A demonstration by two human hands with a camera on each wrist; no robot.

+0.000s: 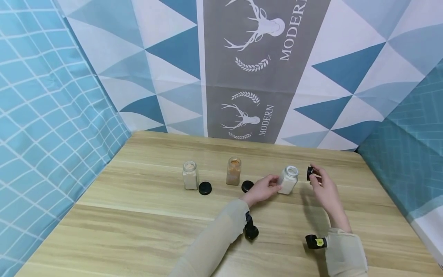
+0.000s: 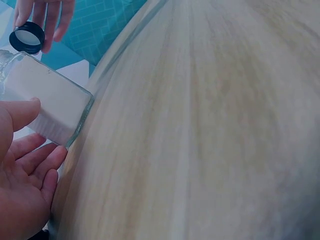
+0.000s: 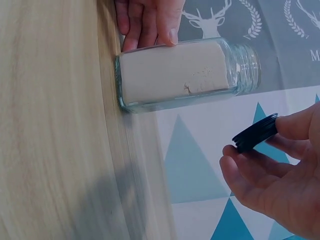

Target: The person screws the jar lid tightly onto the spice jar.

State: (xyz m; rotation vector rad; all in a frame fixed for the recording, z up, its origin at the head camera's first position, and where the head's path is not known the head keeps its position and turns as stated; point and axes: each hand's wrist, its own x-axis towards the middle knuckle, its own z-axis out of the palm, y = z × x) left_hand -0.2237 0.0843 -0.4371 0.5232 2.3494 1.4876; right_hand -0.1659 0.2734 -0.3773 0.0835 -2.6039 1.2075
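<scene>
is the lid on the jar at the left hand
No, the right hand holds the black lid apart from the open-mouthed jar at the left hand.

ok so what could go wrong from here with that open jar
The square clear-glass jar of whitish powder is uncapped, so a knock from the left hand at its side might tip it and spill powder. The round black lid pinched in the right hand could slip and drop. A second round black lid lies on the pale wooden table close by the left hand, so it might get nudged.
</scene>
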